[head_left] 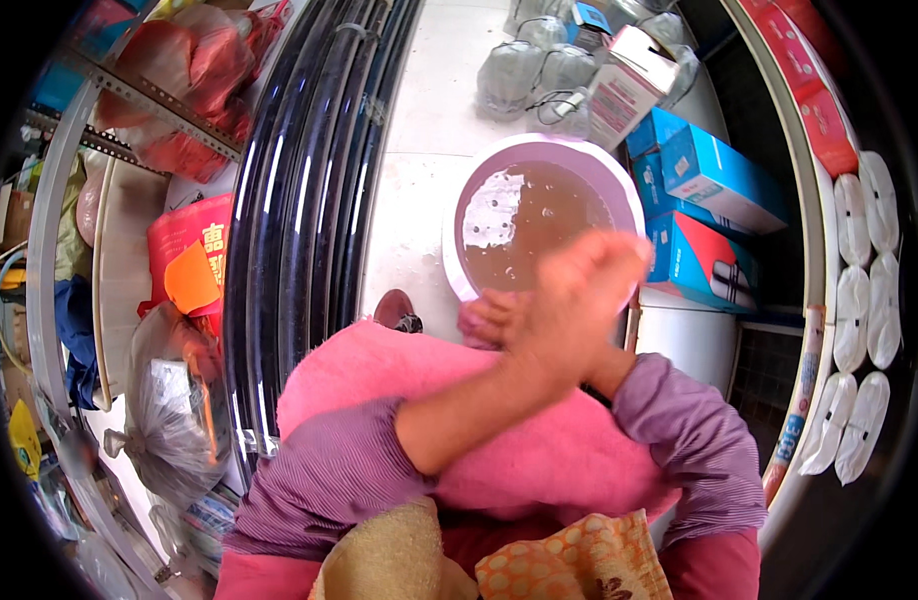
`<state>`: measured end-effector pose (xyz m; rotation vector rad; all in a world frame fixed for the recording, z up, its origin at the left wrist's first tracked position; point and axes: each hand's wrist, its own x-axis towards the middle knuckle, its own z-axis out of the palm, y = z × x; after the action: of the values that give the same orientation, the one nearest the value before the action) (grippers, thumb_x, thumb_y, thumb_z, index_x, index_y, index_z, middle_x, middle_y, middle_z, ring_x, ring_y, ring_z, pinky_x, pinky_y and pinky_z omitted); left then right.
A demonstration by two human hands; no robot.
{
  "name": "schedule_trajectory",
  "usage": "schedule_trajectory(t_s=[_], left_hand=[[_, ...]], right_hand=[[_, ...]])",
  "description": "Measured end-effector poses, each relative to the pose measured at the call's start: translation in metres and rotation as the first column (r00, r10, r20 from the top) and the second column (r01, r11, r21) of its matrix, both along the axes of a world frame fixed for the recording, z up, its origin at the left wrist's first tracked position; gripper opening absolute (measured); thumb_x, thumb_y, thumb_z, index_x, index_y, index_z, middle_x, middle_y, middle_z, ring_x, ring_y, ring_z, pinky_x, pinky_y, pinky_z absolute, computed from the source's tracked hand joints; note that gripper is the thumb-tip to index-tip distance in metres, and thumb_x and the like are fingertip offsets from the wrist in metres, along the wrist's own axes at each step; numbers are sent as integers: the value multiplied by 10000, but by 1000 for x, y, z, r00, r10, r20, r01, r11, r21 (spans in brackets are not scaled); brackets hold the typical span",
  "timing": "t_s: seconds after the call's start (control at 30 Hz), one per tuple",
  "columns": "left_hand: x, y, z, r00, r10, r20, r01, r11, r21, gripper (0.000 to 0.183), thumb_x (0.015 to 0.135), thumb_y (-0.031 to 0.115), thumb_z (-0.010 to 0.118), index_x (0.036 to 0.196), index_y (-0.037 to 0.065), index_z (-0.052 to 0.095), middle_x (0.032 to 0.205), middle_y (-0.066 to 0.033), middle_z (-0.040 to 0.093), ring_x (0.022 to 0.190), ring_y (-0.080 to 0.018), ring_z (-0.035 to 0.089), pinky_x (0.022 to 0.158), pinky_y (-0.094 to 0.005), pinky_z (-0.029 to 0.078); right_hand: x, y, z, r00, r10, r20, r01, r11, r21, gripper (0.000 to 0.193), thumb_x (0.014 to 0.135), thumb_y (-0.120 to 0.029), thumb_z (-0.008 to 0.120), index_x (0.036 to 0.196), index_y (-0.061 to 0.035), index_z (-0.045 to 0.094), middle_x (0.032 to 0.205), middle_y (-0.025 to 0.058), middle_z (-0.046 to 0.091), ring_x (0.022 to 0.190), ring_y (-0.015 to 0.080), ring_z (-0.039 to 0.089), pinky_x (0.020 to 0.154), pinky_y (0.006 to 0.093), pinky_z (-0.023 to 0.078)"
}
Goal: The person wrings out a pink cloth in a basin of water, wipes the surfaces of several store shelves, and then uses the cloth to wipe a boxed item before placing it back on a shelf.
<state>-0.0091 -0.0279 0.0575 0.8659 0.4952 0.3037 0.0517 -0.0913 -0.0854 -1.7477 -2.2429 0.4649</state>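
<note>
My left hand is smeared by motion, reaching across my lap over the near rim of a round pale purple basin. My right hand is mostly hidden behind it; only its wrist shows at the right. Pinkish digits stick out left of my left hand at the basin's near edge; I cannot tell whether they are fingers or toes. Cloudy brown water with a few bubbles fills much of the basin. A pink cloth covers my lap. No held object can be made out.
Long dark glossy tubes run along the left. Blue boxes are stacked right of the basin. Behind it are a white box and bagged items. A dark red shoe is on the floor. Metal shelving stands far left.
</note>
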Motion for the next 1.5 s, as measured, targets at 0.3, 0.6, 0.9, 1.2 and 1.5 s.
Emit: schedule_trajectory(t_s=[0.3,0.6,0.9,1.2,1.5], left_hand=[[-29,-17,-6,928,-373,7,371,921,-118,235,945,142,546,1101,-31,573,965,4,588,892,-35,523,772,-191,432],[-38,5,16,920,-379,-104,376,926,-41,281,938,176,561,1132,-27,574,941,-26,618,863,-57,546,768,-212,442],[-43,3,4,971,-226,-75,226,974,-17,233,914,177,603,1085,20,591,910,-12,608,825,-66,548,704,-215,437],[-45,4,4,968,-244,-59,233,961,-152,227,935,161,574,1122,32,575,895,19,570,802,-32,508,704,-197,422],[-42,7,12,903,-400,-157,379,914,-147,233,958,131,510,1109,-34,574,991,-65,635,936,-116,583,868,-257,459]], right_hand=[[-12,85,-88,999,-11,-37,15,994,106,277,744,-208,629,983,-70,602,1085,38,555,1005,212,527,762,351,507],[57,162,-94,892,-450,-33,451,888,90,347,747,-161,657,1079,-75,604,1245,79,519,1152,298,462,872,385,495],[142,156,-120,553,-830,72,814,557,166,451,765,-108,651,1206,-110,559,1353,78,447,1207,309,428,957,398,456],[184,89,-103,715,-682,153,645,729,232,424,730,-25,600,1145,-111,598,1276,89,520,1095,297,511,852,406,491],[228,-37,-87,425,-835,349,899,435,-54,367,762,-98,608,1125,-64,576,1176,160,571,1056,325,536,829,438,478]])
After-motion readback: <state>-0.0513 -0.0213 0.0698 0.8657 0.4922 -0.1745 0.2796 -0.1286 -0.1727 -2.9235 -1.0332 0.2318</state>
